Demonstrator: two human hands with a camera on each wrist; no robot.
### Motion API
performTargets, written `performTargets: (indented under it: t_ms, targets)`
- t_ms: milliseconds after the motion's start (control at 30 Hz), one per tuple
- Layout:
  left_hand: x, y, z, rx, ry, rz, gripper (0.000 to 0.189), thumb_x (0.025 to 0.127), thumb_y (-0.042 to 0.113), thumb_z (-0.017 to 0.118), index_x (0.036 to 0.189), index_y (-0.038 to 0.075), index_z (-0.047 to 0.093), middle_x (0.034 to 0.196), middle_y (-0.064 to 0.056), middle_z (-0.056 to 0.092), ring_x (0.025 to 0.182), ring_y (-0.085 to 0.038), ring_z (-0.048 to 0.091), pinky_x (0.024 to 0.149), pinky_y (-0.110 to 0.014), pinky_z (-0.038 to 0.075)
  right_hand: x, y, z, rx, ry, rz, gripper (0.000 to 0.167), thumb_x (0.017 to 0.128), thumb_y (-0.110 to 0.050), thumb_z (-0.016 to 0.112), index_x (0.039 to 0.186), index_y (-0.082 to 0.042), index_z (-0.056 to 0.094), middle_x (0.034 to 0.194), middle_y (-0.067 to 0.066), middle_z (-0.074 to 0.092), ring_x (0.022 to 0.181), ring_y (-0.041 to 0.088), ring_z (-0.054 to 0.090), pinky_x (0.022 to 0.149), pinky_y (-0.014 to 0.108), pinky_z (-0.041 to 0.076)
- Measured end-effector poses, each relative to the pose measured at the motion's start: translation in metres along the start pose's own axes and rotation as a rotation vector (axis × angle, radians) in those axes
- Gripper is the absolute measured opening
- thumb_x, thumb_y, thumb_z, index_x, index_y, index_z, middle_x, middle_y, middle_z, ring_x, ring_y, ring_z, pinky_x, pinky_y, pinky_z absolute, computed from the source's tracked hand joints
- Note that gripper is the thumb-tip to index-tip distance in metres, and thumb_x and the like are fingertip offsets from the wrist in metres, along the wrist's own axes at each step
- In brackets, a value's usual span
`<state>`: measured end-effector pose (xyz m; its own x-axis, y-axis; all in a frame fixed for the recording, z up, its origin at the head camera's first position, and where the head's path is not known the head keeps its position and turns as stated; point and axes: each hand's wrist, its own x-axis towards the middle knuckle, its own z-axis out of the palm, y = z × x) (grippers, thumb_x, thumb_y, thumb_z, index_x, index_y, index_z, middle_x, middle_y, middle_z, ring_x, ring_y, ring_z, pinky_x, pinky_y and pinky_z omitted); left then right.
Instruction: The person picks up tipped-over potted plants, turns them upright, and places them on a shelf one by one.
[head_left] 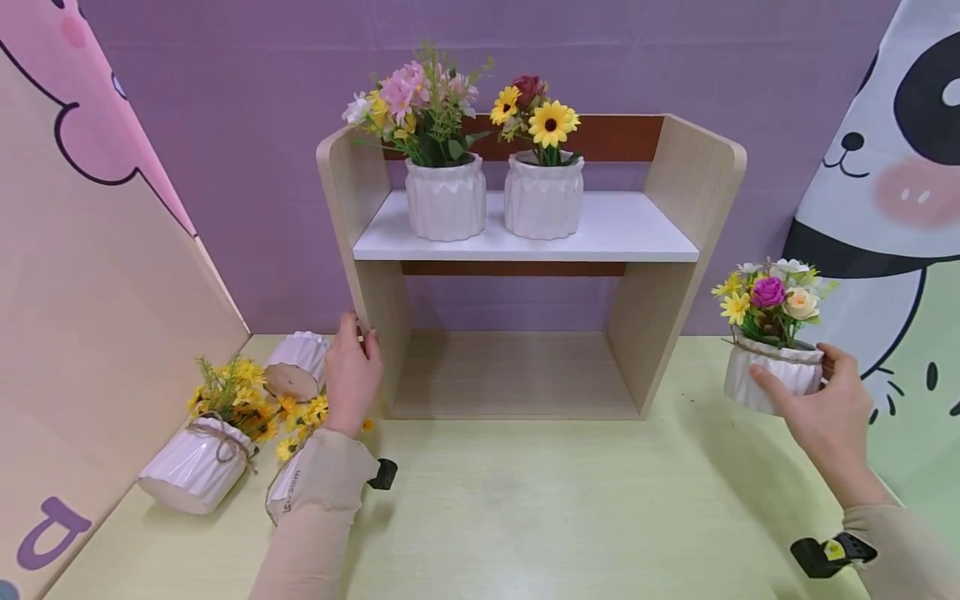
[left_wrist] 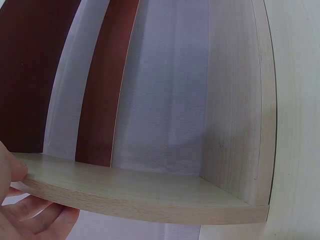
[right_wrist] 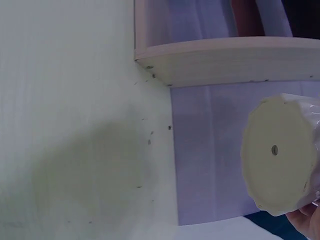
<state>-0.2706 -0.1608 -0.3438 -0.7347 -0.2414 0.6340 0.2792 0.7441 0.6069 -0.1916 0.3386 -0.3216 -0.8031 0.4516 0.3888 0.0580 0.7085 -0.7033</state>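
- Beside the shelf unit (head_left: 693,167), to its right, the right hand (head_left: 828,408) grasps a white flowerpot (head_left: 772,375), thumb against the near wall and fingers at the right side.
- Flowerpot position: within the grip, raised off the table (head_left: 510,508), near-upright with a slight tilt. The flowers rise above the fingers; the right wrist view exposes the base and drain hole (right_wrist: 274,150).
- Left hand (head_left: 356,375): clasps the left panel (head_left: 386,308) at its front edge, thumb on the inner face, fingers outside.
- Handling: the step appears to be carrying the flowerpot while steadying the shelf unit. Maintain pressure on the firm wall, not the blooms; level the base; avoid brushing the right panel; brace the left panel without pulling.
- Shelf unit contents: two planted pots (head_left: 446,200) (head_left: 543,200) stand upright, side by side, on the white upper board (head_left: 630,225).
- Left side: three pots (head_left: 198,467) lie toppled near the left hand, one partly hidden by the sleeve (head_left: 318,492).
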Motion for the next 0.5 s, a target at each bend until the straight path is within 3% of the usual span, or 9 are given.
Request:
performTargets:
  t_ms: [267,500]
  targets:
    - [0.0,0.003,-0.002,-0.004,0.012,0.017,0.021,0.092,0.012,0.049,0.106,-0.003,0.045,0.09,-0.024,0.058,0.076,-0.038,0.058,0.064,-0.047,0.049,0.0,-0.018,-0.007,0.023,0.038,-0.022,0.082,0.077,-0.037,0.068,0.139,-0.004,0.026,0.133,0.023,0.042,0.111,0.035,0.041,0.063,0.01,0.032]
    - [-0.001,0.002,-0.001,-0.001,0.006,0.014,0.021,0.093,0.013,0.048,0.106,-0.003,0.045,0.089,-0.023,0.058,0.074,-0.037,0.058,0.064,-0.046,0.049,-0.003,-0.032,-0.008,0.047,0.081,-0.028,0.079,0.076,-0.036,0.071,0.139,-0.011,0.029,0.134,0.014,0.044,0.116,0.027,0.042,0.088,0.024,0.039]
